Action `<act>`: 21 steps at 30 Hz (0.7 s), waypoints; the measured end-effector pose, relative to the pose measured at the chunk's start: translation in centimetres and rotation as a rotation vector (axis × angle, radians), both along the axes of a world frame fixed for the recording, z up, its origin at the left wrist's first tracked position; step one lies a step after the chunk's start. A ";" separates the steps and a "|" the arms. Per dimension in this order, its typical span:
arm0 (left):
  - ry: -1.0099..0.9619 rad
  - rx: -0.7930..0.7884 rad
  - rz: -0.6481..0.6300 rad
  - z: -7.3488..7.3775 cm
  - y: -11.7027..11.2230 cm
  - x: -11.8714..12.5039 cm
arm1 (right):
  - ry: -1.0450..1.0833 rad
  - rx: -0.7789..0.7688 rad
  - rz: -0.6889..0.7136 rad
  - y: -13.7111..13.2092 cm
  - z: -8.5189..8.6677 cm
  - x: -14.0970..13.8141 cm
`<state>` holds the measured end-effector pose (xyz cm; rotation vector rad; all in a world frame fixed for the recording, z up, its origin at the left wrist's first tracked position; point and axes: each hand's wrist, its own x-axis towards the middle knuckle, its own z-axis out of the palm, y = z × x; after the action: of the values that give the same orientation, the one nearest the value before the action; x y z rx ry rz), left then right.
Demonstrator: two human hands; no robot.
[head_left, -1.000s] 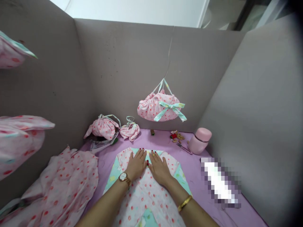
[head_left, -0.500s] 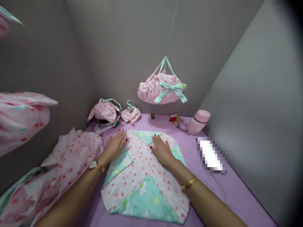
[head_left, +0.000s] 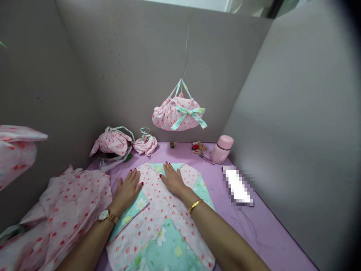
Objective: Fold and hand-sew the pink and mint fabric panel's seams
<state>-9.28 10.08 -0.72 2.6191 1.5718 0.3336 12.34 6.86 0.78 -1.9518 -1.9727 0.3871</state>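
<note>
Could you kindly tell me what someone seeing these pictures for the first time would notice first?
The eye goes first to the red-dotted pink cloth bag with a mint bow, hanging on a thin cord above the far end of the purple surface. Nearer the camera, the left hand and right hand lie flat on a folded pink and mint cloth.

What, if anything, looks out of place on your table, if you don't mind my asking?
The pink dotted cloth bag looks odd: it dangles in mid-air from a thin string above the purple table cover, while the smaller bag rests on it.
</note>
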 end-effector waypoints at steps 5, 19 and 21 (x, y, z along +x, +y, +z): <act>-0.216 -0.052 -0.130 1.5 -5.6 -0.4 | 0.086 0.073 -0.114 -7.2 2.4 3.3; -0.132 -0.503 -0.042 2.3 -16.9 -2.1 | 0.134 -0.028 -0.089 -22.7 -0.2 0.1; -0.129 -0.491 -0.035 2.0 -17.1 -2.2 | 0.122 0.005 -0.105 -22.7 -0.5 -0.1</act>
<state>-11.46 -6.98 1.31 2.1992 1.3549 0.0936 12.29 -15.86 0.23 -1.9690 -1.7864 0.4622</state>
